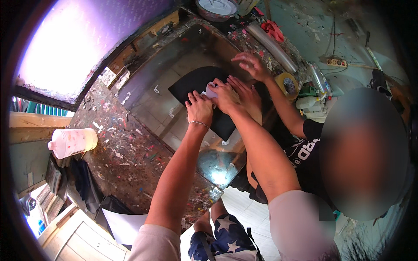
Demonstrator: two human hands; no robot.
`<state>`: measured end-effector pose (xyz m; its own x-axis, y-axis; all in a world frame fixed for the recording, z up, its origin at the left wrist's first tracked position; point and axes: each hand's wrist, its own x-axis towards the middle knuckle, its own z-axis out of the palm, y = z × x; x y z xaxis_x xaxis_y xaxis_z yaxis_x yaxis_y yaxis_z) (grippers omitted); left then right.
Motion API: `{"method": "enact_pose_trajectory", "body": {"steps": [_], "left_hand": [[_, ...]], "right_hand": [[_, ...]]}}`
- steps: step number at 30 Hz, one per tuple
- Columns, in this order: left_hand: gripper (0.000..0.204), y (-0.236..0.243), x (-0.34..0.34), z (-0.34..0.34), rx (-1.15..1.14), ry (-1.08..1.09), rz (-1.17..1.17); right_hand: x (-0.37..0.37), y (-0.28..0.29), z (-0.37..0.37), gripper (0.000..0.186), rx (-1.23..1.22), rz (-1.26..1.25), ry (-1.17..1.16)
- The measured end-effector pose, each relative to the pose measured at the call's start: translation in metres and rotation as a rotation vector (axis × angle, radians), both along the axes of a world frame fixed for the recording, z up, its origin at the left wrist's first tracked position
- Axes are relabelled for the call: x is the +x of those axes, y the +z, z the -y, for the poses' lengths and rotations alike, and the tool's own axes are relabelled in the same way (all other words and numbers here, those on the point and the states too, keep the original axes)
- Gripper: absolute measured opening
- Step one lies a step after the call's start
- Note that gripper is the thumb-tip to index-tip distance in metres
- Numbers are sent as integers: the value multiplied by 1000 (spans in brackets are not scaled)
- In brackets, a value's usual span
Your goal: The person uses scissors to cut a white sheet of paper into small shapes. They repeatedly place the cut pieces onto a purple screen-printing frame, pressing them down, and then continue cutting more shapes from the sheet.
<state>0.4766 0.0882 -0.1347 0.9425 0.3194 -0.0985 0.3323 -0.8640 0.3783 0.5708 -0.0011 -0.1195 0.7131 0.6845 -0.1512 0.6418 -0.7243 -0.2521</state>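
Note:
A dark, flat piece that looks like black cloth point(183, 86) lies on a glass panel point(148, 102) set in the worktable. My left hand point(200, 108), with a thin bracelet at the wrist, rests on the cloth, its fingers stretched forward. Beside it, my right hand point(224, 96) has its fingers bent over a small pale, whitish-lilac piece point(211, 92), pressed on the cloth; its kind is hidden. Touching my right hand, a co-worker's hand point(249, 95) lies on the cloth's right part. The co-worker's other hand point(252, 66) is raised above the panel's far right edge.
A paint-stained worktable point(109, 135) surrounds the panel. A translucent bottle point(74, 142) lies at its left edge, below a bright framed screen point(82, 48). To the far right are a clear film roll point(272, 48), a tape roll point(287, 85) and a bowl point(217, 8). The co-worker stands close on my right.

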Motion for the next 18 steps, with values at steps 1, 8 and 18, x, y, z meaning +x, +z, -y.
{"method": "enact_pose_trajectory", "body": {"steps": [1, 8, 18], "left_hand": [[36, -1, 0, 1, -3, -2, -1], [43, -22, 1, 1, 146, 42, 99], [35, -2, 0, 0, 2, 1, 29]], "right_hand": [[1, -1, 1, 48, 14, -5, 5], [-1, -2, -4, 52, 14, -40, -47], [0, 3, -3, 49, -11, -52, -55]]}}
